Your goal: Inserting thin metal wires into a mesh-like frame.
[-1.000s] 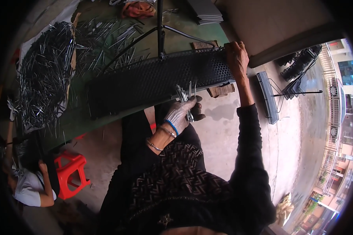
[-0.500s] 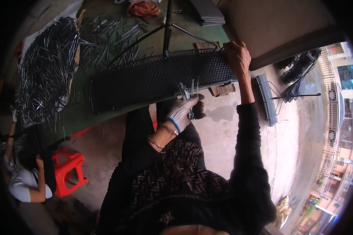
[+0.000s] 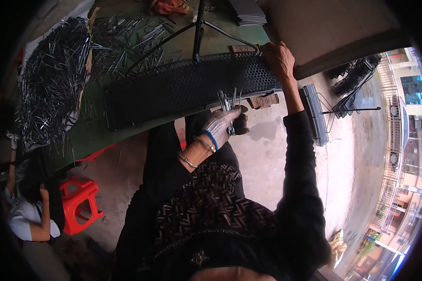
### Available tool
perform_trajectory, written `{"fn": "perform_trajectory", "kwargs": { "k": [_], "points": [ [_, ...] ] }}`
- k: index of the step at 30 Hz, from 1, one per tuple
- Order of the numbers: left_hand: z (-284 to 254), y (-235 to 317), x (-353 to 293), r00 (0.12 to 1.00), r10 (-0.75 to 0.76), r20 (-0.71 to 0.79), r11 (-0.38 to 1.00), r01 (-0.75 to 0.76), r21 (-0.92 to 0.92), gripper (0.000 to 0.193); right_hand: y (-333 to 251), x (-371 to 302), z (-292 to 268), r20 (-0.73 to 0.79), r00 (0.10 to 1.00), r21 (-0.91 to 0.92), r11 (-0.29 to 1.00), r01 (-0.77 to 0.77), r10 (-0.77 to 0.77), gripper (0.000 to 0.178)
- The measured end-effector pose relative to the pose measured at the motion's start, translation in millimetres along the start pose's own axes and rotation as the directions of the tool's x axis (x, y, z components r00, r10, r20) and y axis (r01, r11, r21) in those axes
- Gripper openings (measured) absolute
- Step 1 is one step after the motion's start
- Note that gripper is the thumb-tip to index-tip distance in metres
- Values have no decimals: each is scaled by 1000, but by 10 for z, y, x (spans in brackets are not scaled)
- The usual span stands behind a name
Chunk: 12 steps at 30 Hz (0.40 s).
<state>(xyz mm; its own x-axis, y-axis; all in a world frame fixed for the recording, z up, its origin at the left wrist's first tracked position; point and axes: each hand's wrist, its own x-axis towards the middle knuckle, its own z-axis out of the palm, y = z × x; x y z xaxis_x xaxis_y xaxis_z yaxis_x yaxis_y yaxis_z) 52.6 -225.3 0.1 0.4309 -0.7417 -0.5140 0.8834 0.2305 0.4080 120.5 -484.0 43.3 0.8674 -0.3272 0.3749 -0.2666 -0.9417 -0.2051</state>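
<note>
My left hand, in a whitish work glove with dark fingertips, is closed around a bundle of thin metal rods. The rods stick up from the fist, just by the near edge of a long black perforated metal panel. This panel lies along the front of the green table, with a black tube frame rising from its far edge. At the panel's far right corner my bare right hand is closed, its fingertips partly hidden. It appears to grip the corner.
Many loose rods are heaped at the left of the green table. A red stool and a seated co-worker are at lower left. Grey sheets are stacked at the back. More metal racks stand on the right.
The whole view has shifted slightly. My left hand still holds the rods beside the panel's near edge, and my right hand stays at the corner.
</note>
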Motion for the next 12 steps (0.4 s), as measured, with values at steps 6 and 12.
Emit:
{"fn": "perform_trajectory", "kwargs": {
  "k": [6,12],
  "points": [
    [13,27,-23,1000,4,0,1000,-4,-4,19,-4,-105,69,-42,998,-121,992,-46,41,23],
    [-4,69,36,999,49,14,998,-49,27,22,-177,-345,-127,197,954,215,940,-266,225,37]
  ]
}}
